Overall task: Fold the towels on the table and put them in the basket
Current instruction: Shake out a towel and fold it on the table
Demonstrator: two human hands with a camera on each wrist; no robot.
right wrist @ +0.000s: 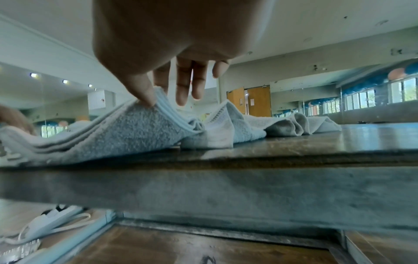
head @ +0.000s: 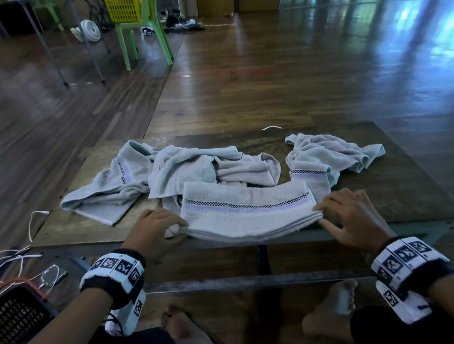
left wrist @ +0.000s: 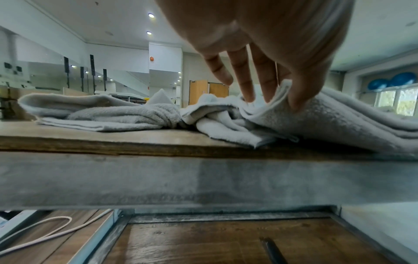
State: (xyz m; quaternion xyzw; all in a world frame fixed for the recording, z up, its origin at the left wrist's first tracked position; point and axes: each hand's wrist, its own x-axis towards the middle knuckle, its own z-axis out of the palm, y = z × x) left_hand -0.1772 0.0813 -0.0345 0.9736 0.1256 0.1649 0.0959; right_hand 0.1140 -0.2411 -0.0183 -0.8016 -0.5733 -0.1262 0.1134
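Low wooden table (head: 413, 175): at its near edge I see my left hand (head: 155, 231) and right hand (head: 348, 213) pinching the folded towel (head: 247, 212) ends; soft, light, floppy, best gripped through all layers.

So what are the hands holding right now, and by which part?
Both hold the folded towel at the table's near edge: the left hand pinches its left end, the right hand its right end.
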